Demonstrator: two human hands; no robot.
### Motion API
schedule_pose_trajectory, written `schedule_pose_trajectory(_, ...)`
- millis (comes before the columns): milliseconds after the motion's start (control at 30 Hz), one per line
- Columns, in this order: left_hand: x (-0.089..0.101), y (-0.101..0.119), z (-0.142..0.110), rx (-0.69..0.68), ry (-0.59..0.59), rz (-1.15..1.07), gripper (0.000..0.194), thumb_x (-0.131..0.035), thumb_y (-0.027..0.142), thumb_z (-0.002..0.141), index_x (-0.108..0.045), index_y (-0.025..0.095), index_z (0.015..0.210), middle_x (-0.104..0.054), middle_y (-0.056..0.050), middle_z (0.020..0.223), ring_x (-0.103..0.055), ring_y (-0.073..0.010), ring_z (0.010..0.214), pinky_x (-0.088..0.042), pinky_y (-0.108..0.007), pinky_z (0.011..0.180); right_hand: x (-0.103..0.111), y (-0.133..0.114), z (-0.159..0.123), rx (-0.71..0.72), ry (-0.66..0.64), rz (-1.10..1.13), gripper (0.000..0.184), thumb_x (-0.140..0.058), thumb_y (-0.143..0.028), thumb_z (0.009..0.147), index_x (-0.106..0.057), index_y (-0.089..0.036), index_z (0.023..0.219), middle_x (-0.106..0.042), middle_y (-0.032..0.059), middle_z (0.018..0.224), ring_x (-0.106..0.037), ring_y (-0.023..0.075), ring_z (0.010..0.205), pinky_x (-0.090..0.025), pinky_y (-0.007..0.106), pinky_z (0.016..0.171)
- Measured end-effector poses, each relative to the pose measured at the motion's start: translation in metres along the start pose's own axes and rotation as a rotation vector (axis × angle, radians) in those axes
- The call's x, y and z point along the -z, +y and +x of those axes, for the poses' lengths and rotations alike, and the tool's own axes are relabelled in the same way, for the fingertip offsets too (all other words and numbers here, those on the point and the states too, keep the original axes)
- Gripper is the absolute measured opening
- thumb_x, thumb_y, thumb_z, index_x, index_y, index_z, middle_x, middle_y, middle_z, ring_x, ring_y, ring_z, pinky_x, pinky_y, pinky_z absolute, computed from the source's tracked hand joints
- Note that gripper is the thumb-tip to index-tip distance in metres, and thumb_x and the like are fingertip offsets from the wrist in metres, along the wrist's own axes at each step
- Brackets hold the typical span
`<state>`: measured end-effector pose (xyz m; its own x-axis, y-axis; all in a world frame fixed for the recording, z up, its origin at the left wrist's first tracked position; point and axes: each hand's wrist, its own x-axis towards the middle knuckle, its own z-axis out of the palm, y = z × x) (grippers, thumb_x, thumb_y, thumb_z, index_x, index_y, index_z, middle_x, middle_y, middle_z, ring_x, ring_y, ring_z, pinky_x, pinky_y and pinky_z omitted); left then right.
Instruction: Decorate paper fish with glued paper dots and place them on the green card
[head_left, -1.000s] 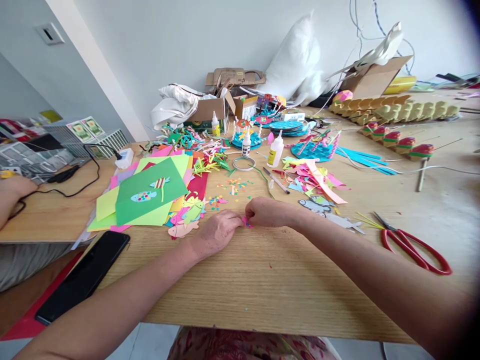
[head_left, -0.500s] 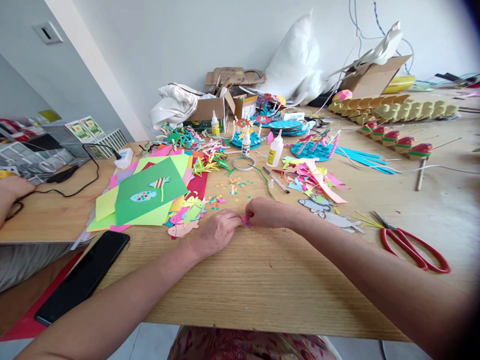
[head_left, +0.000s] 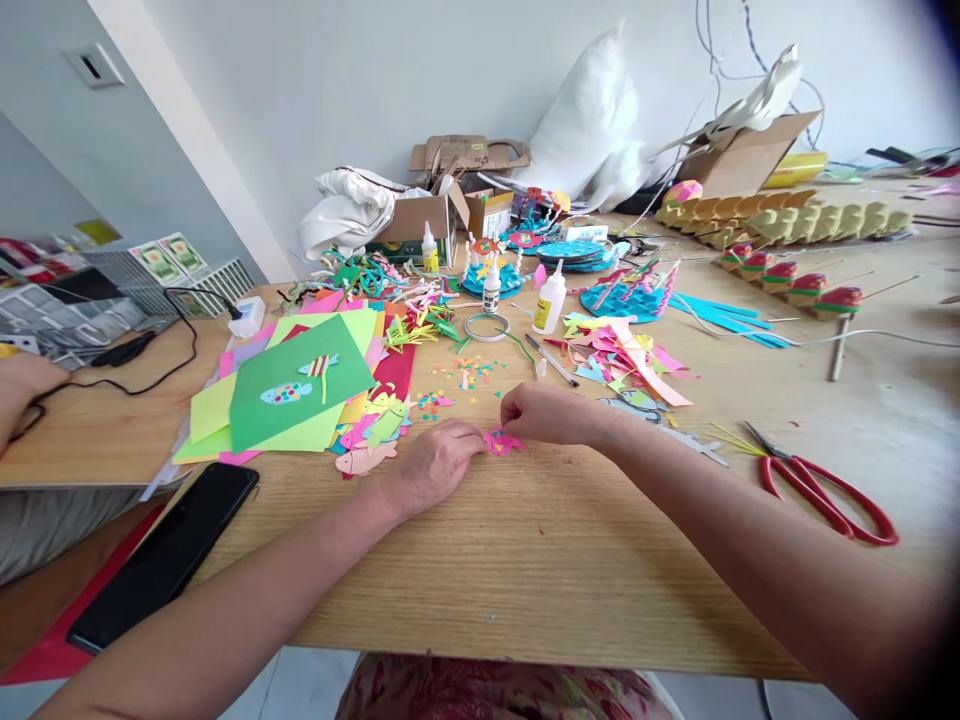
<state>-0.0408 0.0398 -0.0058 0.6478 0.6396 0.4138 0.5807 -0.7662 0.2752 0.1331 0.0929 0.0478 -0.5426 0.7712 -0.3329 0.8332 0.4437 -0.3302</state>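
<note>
A small pink paper fish [head_left: 504, 441] with coloured bits on it lies on the wooden table in front of me. My left hand [head_left: 441, 460] has its fingers pressed together at the fish's left end. Just above the right end is my right hand [head_left: 541, 412], closed in a pinch; whatever its fingertips hold is hidden. Beyond the hands are scattered coloured paper dots [head_left: 469, 372]. More paper fish [head_left: 381, 425] lie left of my left hand, and grey paper fish [head_left: 694, 443] lie partly behind my right forearm.
Red-handled scissors [head_left: 825, 490] lie at the right. A black phone [head_left: 169, 550] and a green sheet [head_left: 300, 380] on stacked paper are to the left. Glue bottles [head_left: 550, 300], paper scraps [head_left: 630, 355] and a tape ring [head_left: 487, 327] stand or lie farther back. Another person's hand [head_left: 30, 385] shows at far left.
My right hand has lifted slightly up and to the right, uncovering more of the pink fish. The left hand has stayed about where it was.
</note>
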Motion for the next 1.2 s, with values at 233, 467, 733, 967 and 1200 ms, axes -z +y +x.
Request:
schedule_pose_trajectory(233, -0.002, -0.002, -0.001, 0.003, -0.014, 0.04, 0.029, -0.039, 0.0, 0.075, -0.06, 0.016, 0.088, -0.062, -0.004, 0.085, -0.055, -0.014, 0.082, -0.046, -0.026, 0.074, 0.001, 0.012, -0.001, -0.019, 0.065, 0.034, 0.019, -0.047, -0.019, 0.06, -0.063, -0.016, 0.069, -0.061, 0.0008, 0.064, -0.05, 0.0103, 0.058, -0.032, 0.019, 0.047)
schedule_pose_trajectory(467, -0.001, -0.001, -0.001, 0.008, -0.025, 0.036, 0.033, -0.037, 0.0, 0.076, -0.059, 0.018, 0.093, -0.062, -0.002, 0.087, -0.055, -0.0133, 0.083, -0.046, -0.026, 0.075, 0.002, 0.011, -0.004, 0.017, -0.02, 0.055, 0.018, -0.049, -0.023, 0.062, -0.064, -0.018, 0.069, -0.059, -0.0006, 0.062, -0.048, 0.01, 0.056, -0.031, 0.019, 0.045)
schedule_pose_trajectory(733, 0.0, -0.001, -0.001, 0.007, -0.065, 0.026, 0.034, -0.037, 0.001, 0.077, -0.058, 0.018, 0.097, -0.061, -0.003, 0.091, -0.054, -0.0138, 0.086, -0.045, -0.027, 0.078, -0.01, 0.009, 0.003, -0.01, 0.015, 0.115, 0.02, -0.048, -0.022, 0.063, -0.065, -0.016, 0.073, -0.062, 0.0006, 0.066, -0.049, 0.0094, 0.057, -0.031, 0.019, 0.046)
schedule_pose_trajectory(967, 0.002, 0.0, 0.001, 0.027, -0.091, 0.016, 0.031, -0.038, 0.002, 0.077, -0.059, 0.017, 0.095, -0.06, -0.003, 0.089, -0.054, -0.0143, 0.084, -0.045, -0.027, 0.076, -0.014, 0.003, -0.005, -0.083, 0.062, 0.105, 0.022, -0.048, -0.021, 0.064, -0.066, -0.015, 0.074, -0.061, 0.0006, 0.063, -0.046, 0.0087, 0.054, -0.029, 0.019, 0.045)
schedule_pose_trajectory(1200, 0.002, -0.001, -0.001, 0.036, -0.101, -0.008, 0.031, -0.037, 0.003, 0.078, -0.058, 0.018, 0.095, -0.06, -0.003, 0.09, -0.054, -0.0141, 0.086, -0.045, -0.027, 0.078, -0.018, 0.002, -0.005, -0.123, 0.081, 0.156, 0.022, -0.049, -0.022, 0.063, -0.067, -0.016, 0.075, -0.062, 0.0003, 0.064, -0.047, 0.0086, 0.055, -0.029, 0.019, 0.045)
